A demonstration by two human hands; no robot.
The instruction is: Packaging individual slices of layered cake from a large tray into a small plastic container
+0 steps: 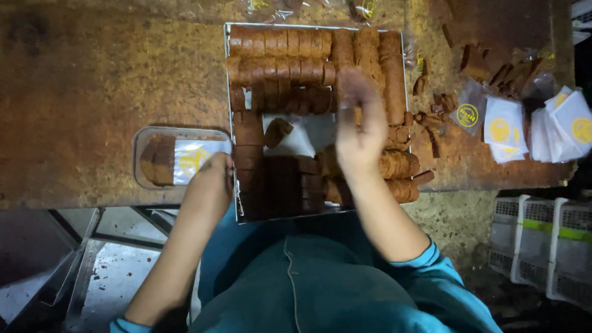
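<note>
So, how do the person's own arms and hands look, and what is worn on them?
Both arms are bare from the wrist to past the elbow. Teal blue sleeves, of the same cloth as the top, end near the upper arms. The left hand and the right hand are bare: no gloves, rings, watch or bracelets show. The right hand is blurred.

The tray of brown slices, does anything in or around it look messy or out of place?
Yes. One slice lies askew on the white paper in the tray, apart from the neat rows. To the tray's right, broken pieces and crumbs are scattered on the worktop near the white packets.
</note>
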